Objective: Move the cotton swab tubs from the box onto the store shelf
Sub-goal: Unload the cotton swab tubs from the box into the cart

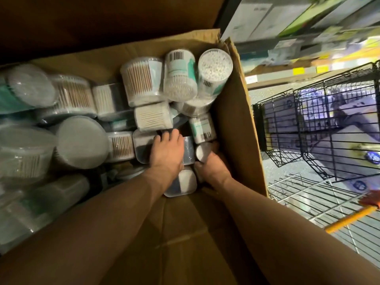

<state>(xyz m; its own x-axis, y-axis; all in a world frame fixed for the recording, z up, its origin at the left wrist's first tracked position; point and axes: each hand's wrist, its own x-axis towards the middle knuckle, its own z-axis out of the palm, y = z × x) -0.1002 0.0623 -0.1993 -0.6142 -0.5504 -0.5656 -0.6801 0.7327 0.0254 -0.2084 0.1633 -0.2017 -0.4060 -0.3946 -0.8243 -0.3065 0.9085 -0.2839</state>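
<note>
1. Right grip [213, 167] is deep in the near right corner of the cardboard box [232, 120]. Its fingers and thumb are curled round a small round tub [202, 154], grasping it against the box wall.
2. Left grip [167, 151] lies palm down just beside it, across a clear rectangular tub [141, 150]. The fingers are spread and their tips dip past the far edge. I cannot tell whether it clasps that tub or only presses on it.
3. Both bare forearms reach in over the near flap of the box.
4. All the cotton swab tubs [178, 75] in view are inside the box, heaped loosely, some upright, most on their sides.
5. They are clear plastic and packed tight with swabs.
   - Some show pale wooden sticks through the wall.
   - One, turned end-on at the far right corner, shows a dense face of white cotton tips.
   - Several carry a white and teal label with a black barcode.
   - The tubs at the left are larger, with frosted round lids, and are blurred.
6. The store shelf [267, 27] runs along the top right beyond the box, its goods too blurred to name.
7. Black wire baskets [329, 130] stand to the right of the box, with an orange bar [349, 219] on a pale wire rack below them.
</note>
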